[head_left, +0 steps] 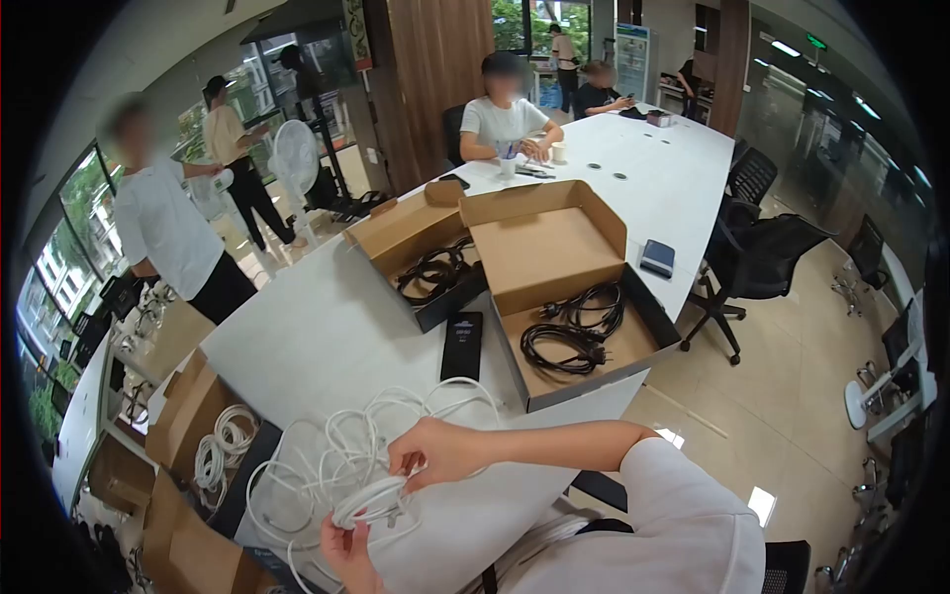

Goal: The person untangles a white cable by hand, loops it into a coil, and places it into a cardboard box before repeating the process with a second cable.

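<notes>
A coiled bundle of white cable (370, 500) is held between my two hands above the near part of the table. My left hand (348, 550) pinches its lower left end, fingers closed on it. My right hand (435, 453) grips the upper right end of the same bundle, with thumb and fingers curled round it. Around and behind the bundle lie loose loops of white cable (348, 433), spread over the white tabletop. To the left, an open cardboard box (254, 475) holds neatly coiled white cables (224, 443).
A large open box (594, 393) contains black power cables (564, 348). Beside it, another open box (424, 318) has black cables too. A black phone (461, 346) and a dark blue case (657, 258) lie on the table (297, 332). A person (505, 119) sits across; another person (173, 213) stands left.
</notes>
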